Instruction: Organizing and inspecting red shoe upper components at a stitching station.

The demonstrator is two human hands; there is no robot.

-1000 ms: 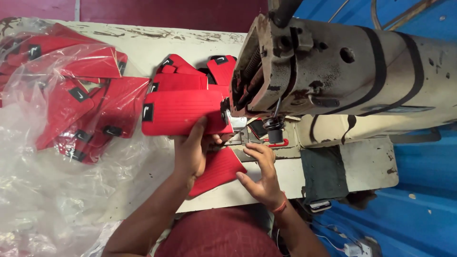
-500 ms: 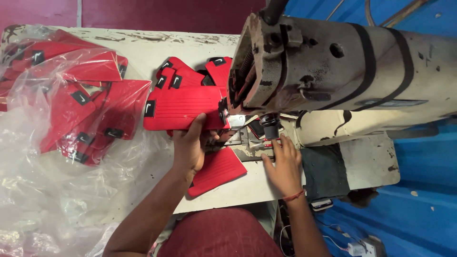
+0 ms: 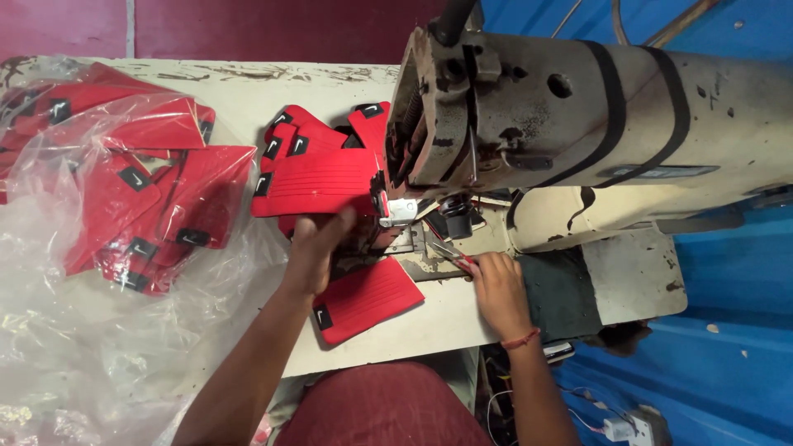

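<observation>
We look down first at the sewing machine (image 3: pixel 578 132), a big worn cream body lying across the right half of the scene, its head end near the middle. Under it runs the pale worktop (image 3: pixel 248 99), scuffed and stained. On the left lies a crumpled clear plastic sheet (image 3: pixel 74 330) with a heap of red pieces (image 3: pixel 140 182) on it, each bearing a small black tag. Just left of the machine head sits a smaller stack of red ribbed pieces (image 3: pixel 318 177) (black tags along their left edges).

Nearer to us, one red ribbed piece (image 3: pixel 368 299) lies flat on the worktop's near edge, between our two arms and just right of the left wrist. Our left hand (image 3: pixel 318 252) reaches far over it, fingers spread on the underside of the stack, pressing rather than gripping. Our right hand (image 3: pixel 500 289), a red thread around its wrist, is closed on small red-handled snips (image 3: pixel 453 254) pointing left toward the needle area.
</observation>
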